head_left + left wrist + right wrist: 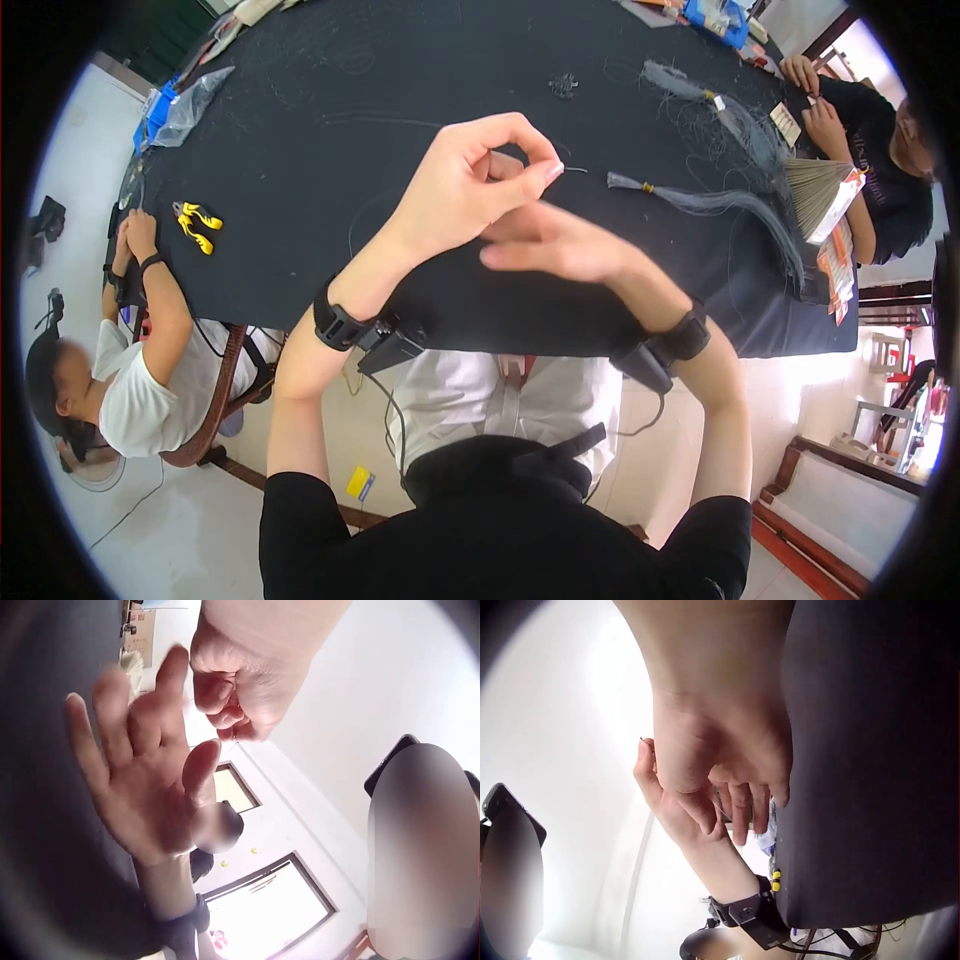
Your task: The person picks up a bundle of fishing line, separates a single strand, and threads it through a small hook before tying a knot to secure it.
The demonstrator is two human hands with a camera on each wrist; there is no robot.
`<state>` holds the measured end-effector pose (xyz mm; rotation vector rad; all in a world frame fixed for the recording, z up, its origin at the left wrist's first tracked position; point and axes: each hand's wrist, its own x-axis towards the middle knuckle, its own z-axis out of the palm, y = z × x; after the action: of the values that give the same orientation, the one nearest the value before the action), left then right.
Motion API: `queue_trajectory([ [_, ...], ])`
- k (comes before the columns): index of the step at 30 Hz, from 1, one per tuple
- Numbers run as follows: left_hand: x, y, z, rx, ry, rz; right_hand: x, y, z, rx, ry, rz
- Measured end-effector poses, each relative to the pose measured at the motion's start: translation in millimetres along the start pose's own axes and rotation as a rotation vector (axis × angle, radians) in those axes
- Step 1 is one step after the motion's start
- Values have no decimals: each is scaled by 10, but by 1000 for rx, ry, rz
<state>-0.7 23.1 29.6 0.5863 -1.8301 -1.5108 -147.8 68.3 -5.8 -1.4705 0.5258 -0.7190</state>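
My left hand [460, 185] is raised over the black table, thumb and index fingertip pinching a tiny thing with a thin pale strand [574, 169] sticking out to the right. In the right wrist view a small dark tip [641, 739] shows at those fingertips; I cannot tell its exact kind. Just below and behind it, my right hand [560, 247] is slightly blurred. The left wrist view shows the right hand [146, 787] with fingers spread and nothing gripped. A tied bundle of clear line [700, 197] lies to the right of both hands.
Black cloth covers the table [300, 250]. Yellow-handled pliers [198, 226] lie at left, a small dark pile [563, 86] at the back. More clear line [745, 125] and a fanned stack of cards [822, 195] are at right. Other people sit at the left and right.
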Motion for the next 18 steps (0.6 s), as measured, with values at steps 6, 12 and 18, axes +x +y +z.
queue_trajectory([
  [6, 147, 124, -126, 89, 80, 85, -13, -18, -52, 154, -9, 140],
  [12, 195, -91, -377, 54, 271, 41, -112, -86, -460, 294, 445, 116],
  [18, 177, -212, -430, 51, 271, 30, -107, -9, -657, 763, 922, -384],
])
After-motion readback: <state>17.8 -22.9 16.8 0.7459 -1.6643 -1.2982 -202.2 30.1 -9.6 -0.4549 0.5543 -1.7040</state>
